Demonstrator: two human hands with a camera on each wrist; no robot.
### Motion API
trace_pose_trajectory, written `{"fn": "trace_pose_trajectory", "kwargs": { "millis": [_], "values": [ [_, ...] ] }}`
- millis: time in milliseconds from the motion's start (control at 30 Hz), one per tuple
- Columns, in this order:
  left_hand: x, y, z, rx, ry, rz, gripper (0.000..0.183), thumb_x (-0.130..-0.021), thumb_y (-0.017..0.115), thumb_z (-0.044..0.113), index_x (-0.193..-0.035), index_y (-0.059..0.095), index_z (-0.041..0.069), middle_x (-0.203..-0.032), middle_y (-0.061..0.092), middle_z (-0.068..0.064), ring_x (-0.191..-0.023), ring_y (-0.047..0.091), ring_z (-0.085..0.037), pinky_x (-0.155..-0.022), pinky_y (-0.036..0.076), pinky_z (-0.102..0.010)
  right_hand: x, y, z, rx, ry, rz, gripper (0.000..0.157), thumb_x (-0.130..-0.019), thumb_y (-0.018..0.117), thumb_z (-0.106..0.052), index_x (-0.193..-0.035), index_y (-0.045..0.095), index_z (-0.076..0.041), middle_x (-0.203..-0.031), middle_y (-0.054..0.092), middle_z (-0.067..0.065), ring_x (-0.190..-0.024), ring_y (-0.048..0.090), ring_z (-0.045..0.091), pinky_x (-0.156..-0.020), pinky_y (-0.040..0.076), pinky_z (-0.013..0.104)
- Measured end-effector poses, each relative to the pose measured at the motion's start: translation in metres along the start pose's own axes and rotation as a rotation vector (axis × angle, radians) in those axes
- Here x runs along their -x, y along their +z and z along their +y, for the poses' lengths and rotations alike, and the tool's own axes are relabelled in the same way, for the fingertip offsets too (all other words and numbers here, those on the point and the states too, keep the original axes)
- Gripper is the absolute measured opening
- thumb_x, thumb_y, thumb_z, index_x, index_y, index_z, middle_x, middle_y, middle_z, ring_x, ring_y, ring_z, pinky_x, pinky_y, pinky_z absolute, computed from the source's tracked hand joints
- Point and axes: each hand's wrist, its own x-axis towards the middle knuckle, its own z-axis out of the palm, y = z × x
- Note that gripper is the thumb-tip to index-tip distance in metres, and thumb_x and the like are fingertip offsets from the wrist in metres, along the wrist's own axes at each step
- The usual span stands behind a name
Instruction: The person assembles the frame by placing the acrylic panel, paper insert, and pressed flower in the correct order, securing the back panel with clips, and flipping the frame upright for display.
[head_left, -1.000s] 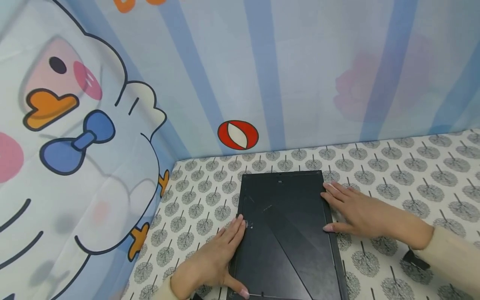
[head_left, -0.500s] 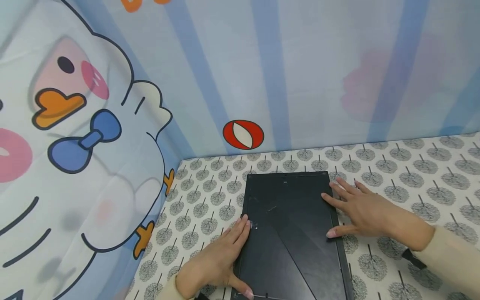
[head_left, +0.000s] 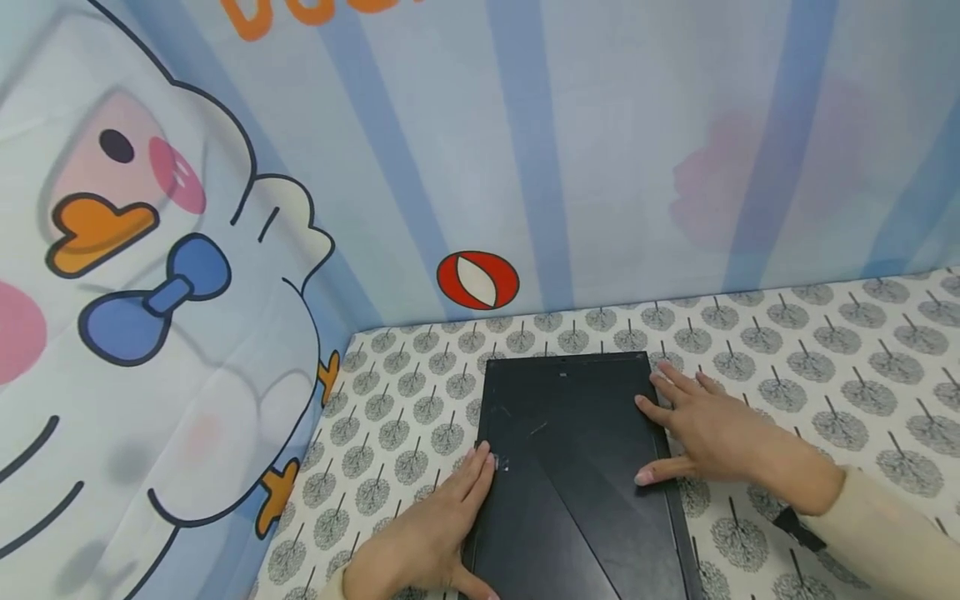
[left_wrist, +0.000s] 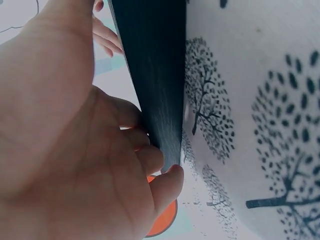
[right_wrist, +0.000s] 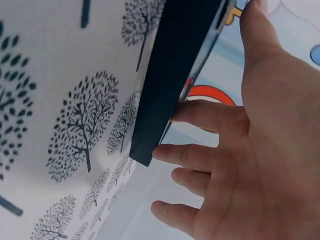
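Observation:
A black picture frame lies flat with its back up, a slanting seam crossing its lower half. Along its left edge rests my left hand, fingers fairly straight and thumb nearer the bottom. My right hand is at the right edge, fingers spread, with index fingertip and thumb over the back board. In the left wrist view, the fingers of the left hand touch the frame's dark side. In the right wrist view, fingertips of the right hand meet the frame's edge. The frame's front is hidden.
The frame lies on a white cloth printed with grey trees. Behind stands a blue striped backdrop with a cartoon bird at left and a red and white ball print. A black strap shows by the right sleeve.
My right hand has spread its fingers, and its index finger and thumb have shifted inward over the frame's back. My left hand stays along the left edge. The head view has shifted slightly.

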Motion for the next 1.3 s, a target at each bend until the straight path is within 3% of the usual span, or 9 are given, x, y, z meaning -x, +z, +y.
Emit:
{"fn": "trace_pose_trajectory", "kwargs": {
  "millis": [167, 367, 533, 633, 667, 733, 867, 1100, 1300],
  "values": [
    [0.005, -0.004, -0.001, 0.002, -0.034, 0.009, 0.149, -0.065, 0.086, 0.077, -0.171, -0.002, 0.018, -0.179, -0.011, 0.001, -0.167, 0.008, -0.026, -0.130, 0.033, -0.051, -0.003, 0.002, -0.005, -0.041, -0.002, 0.030, 0.114, -0.079, 0.050, -0.092, -0.157, 0.050, -0.008, -0.167, 0.033, 0.031, -0.158, 0.023, 0.052, -0.119, 0.030, 0.076],
    [0.004, -0.016, -0.005, 0.073, -0.015, 0.072, 0.109, -0.089, 0.065, 0.076, -0.167, 0.027, 0.010, -0.179, 0.014, -0.005, -0.159, 0.036, -0.029, -0.116, 0.049, -0.048, 0.001, 0.009, 0.002, -0.205, -0.009, -0.034, 0.104, -0.090, 0.052, -0.082, -0.166, 0.033, -0.013, -0.173, 0.020, 0.028, -0.156, 0.022, 0.057, -0.117, 0.032, 0.077],
    [-0.006, -0.015, -0.011, 0.193, 0.017, 0.221, 0.085, -0.102, 0.058, 0.063, -0.162, 0.040, 0.005, -0.169, 0.039, -0.012, -0.128, 0.068, -0.031, -0.111, 0.054, -0.045, 0.012, 0.017, 0.010, -0.371, -0.016, -0.053, 0.100, -0.096, 0.054, -0.073, -0.167, 0.026, -0.008, -0.168, 0.027, 0.033, -0.153, 0.029, 0.058, -0.116, 0.036, 0.074],
    [-0.013, -0.012, -0.016, 0.306, 0.011, 0.336, 0.076, -0.105, 0.060, 0.052, -0.159, 0.043, 0.002, -0.160, 0.051, -0.017, -0.112, 0.075, -0.030, -0.105, 0.059, -0.045, 0.019, 0.016, 0.010, -0.443, -0.009, -0.017, 0.097, -0.100, 0.053, -0.070, -0.165, 0.030, -0.001, -0.164, 0.037, 0.032, -0.149, 0.041, 0.053, -0.114, 0.044, 0.068],
    [-0.015, -0.011, -0.017, 0.347, 0.001, 0.364, 0.073, -0.105, 0.061, 0.049, -0.158, 0.044, 0.002, -0.157, 0.055, -0.019, -0.106, 0.077, -0.030, -0.101, 0.061, -0.044, 0.021, 0.014, 0.009, -0.471, 0.002, -0.020, 0.096, -0.100, 0.053, -0.069, -0.164, 0.029, -0.001, -0.164, 0.039, 0.031, -0.142, 0.052, 0.048, -0.111, 0.048, 0.065],
    [-0.019, -0.009, -0.021, 0.394, -0.039, 0.406, 0.069, -0.105, 0.062, 0.047, -0.155, 0.048, 0.002, -0.151, 0.060, -0.019, -0.114, 0.075, -0.029, -0.093, 0.064, -0.041, 0.025, 0.012, 0.008, -0.533, 0.015, -0.004, 0.094, -0.102, 0.056, -0.063, -0.164, 0.027, 0.001, -0.160, 0.045, 0.029, -0.132, 0.062, 0.042, -0.107, 0.053, 0.060],
    [-0.024, -0.008, -0.027, 0.526, -0.108, 0.420, 0.064, -0.105, 0.064, 0.045, -0.153, 0.052, 0.004, -0.144, 0.064, -0.017, -0.110, 0.075, -0.027, -0.084, 0.065, -0.035, 0.032, 0.010, 0.007, -0.737, 0.084, 0.001, 0.089, -0.105, 0.060, -0.051, -0.167, 0.018, -0.001, -0.156, 0.050, 0.028, -0.116, 0.071, 0.031, -0.095, 0.061, 0.049],
    [-0.036, -0.009, -0.030, 0.832, -0.184, 0.411, 0.053, -0.106, 0.063, 0.032, -0.147, 0.057, -0.002, -0.127, 0.070, -0.019, -0.095, 0.076, -0.020, -0.082, 0.066, -0.034, 0.033, 0.010, 0.010, -1.159, 0.252, -0.053, 0.084, -0.110, 0.056, -0.041, -0.166, 0.011, 0.002, -0.158, 0.041, 0.037, -0.123, 0.069, 0.036, -0.099, 0.061, 0.047],
    [-0.041, -0.009, -0.029, 0.786, -0.213, 0.378, 0.049, -0.106, 0.064, 0.035, -0.138, 0.065, -0.002, -0.109, 0.076, -0.014, -0.088, 0.075, -0.016, -0.080, 0.064, -0.033, 0.033, 0.015, 0.013, -1.307, 0.313, -0.082, 0.081, -0.110, 0.056, -0.039, -0.165, 0.015, 0.005, -0.161, 0.035, 0.038, -0.138, 0.058, 0.045, -0.100, 0.062, 0.044]
  ]
}}
